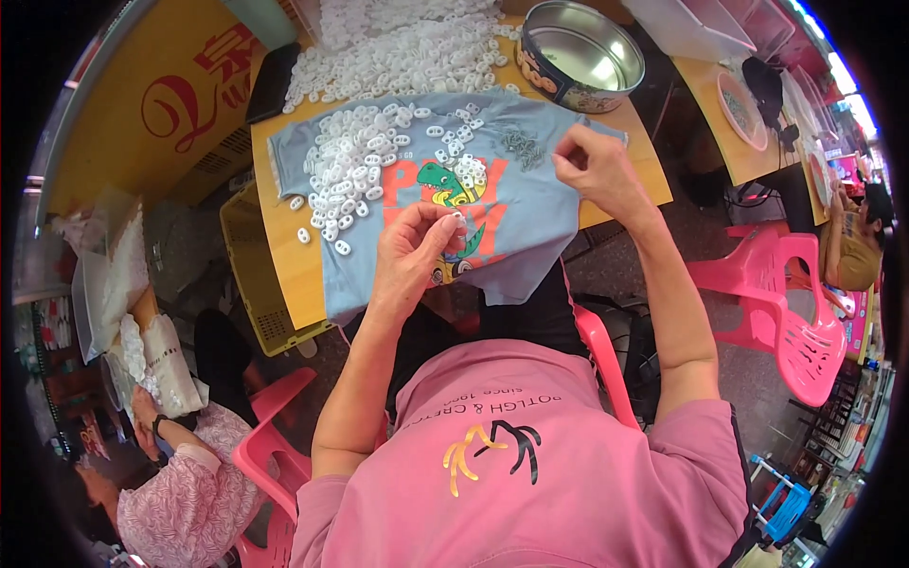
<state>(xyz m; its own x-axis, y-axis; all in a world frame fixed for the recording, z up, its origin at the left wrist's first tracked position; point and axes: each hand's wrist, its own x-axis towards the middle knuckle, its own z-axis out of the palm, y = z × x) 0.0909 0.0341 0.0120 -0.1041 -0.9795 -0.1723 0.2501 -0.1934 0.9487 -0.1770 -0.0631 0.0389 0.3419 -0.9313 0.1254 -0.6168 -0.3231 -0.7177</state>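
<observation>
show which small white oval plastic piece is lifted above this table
The small white oval piece pinched in the bare left hand; the others nearby lie loose on the grey-blue printed cloth or yellow wooden table.

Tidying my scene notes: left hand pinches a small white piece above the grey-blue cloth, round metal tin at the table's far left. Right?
No: the round metal tin is at the far right of the table, per the head view. Left hand, white piece and cloth are as stated.

Bright, even light; glare shines inside the metal tin (582, 62) (in patches), light strips (841, 79) burn white at far right, and the dark-rimmed view curves strongly.
</observation>
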